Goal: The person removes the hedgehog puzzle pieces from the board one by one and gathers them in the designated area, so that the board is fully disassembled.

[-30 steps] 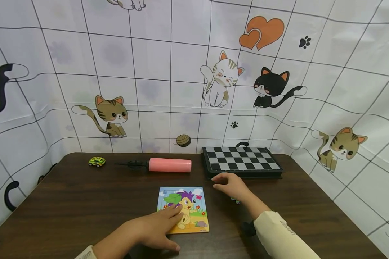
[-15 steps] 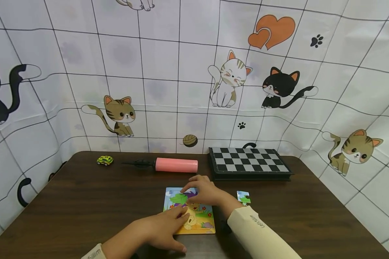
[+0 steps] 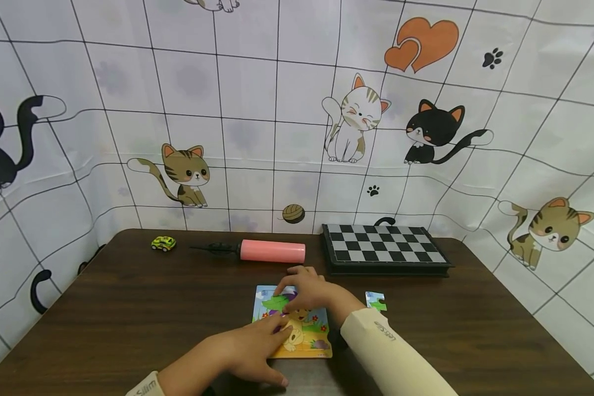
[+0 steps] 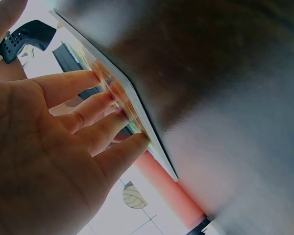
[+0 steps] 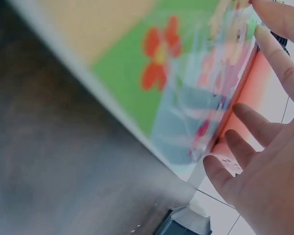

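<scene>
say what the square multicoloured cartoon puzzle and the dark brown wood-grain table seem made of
The puzzle: probably card or thin wood, glossily printed; its face shows reflections and its edge is pale. The table: seemingly wood or laminate, smooth with a soft sheen; grain streaks run across it.

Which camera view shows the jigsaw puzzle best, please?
The head view: it frames the whole jigsaw puzzle, though the left hand and right hand cover parts. Left wrist shows mostly its edge; right wrist, blurred and cropped.

bare tabletop (image 3: 128, 308) runs left of the puzzle (image 3: 308, 334); the pink pump (image 3: 272, 251) and chessboard (image 3: 386, 245) bar the back.
</scene>
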Demonstrator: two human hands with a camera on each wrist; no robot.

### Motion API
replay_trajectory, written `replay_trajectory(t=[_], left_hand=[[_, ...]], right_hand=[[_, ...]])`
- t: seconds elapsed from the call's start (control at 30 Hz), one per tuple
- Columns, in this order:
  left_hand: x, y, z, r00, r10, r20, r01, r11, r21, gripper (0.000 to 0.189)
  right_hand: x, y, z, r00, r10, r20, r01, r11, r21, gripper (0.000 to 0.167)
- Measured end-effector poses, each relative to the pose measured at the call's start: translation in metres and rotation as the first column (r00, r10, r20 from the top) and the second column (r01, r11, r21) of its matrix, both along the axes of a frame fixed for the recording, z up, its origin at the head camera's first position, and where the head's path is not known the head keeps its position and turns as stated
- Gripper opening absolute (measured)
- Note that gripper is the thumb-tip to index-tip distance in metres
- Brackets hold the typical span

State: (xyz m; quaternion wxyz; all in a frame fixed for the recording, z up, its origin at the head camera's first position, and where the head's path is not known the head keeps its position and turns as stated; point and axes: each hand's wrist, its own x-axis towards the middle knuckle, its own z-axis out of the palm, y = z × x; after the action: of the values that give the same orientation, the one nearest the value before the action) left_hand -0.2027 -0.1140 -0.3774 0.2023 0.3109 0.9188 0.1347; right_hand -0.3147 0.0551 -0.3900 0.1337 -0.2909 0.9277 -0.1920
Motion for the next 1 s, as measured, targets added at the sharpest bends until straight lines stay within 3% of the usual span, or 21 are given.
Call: replay_trajectory(t=[0.4, 0.53, 0.7, 0.83, 1.0], left_hand=[[-0.004, -0.002, -0.008, 1.000, -0.014, -0.002, 0.014, 1.000, 0.013, 0.090], [-0.007, -0.004, -0.011, 1.000, -0.023, 0.010, 0.023, 1.000, 0.020, 0.091], [-0.002, -0.001, -0.005, 1.000, 0.011, 0.022, -0.011, 1.000, 0.009, 0.088], [-0.001, 0.001, -0.005, 1.000, 0.018, 0.023, -0.018, 1.000, -0.001, 0.087], [-0.011, -0.004, -0.022, 1.000, -0.001, 0.019, 0.001, 1.000, 0.014, 0.092]], right_hand=[[0.006, -0.003, 0.005, 0.993, 0.055, -0.101, -0.059, 0.998, -0.038, 0.014], [0.004, 0.000, 0.004, 0.997, 0.047, -0.061, -0.055, 0.989, -0.140, 0.013], [0.003, 0.005, 0.001, 0.999, -0.025, 0.028, 0.031, 0.962, -0.270, 0.016], [0.001, 0.006, -0.001, 0.997, -0.061, 0.044, 0.072, 0.944, -0.321, 0.013], [0.000, 0.008, -0.002, 0.995, -0.080, 0.064, 0.098, 0.929, -0.357, 0.013]])
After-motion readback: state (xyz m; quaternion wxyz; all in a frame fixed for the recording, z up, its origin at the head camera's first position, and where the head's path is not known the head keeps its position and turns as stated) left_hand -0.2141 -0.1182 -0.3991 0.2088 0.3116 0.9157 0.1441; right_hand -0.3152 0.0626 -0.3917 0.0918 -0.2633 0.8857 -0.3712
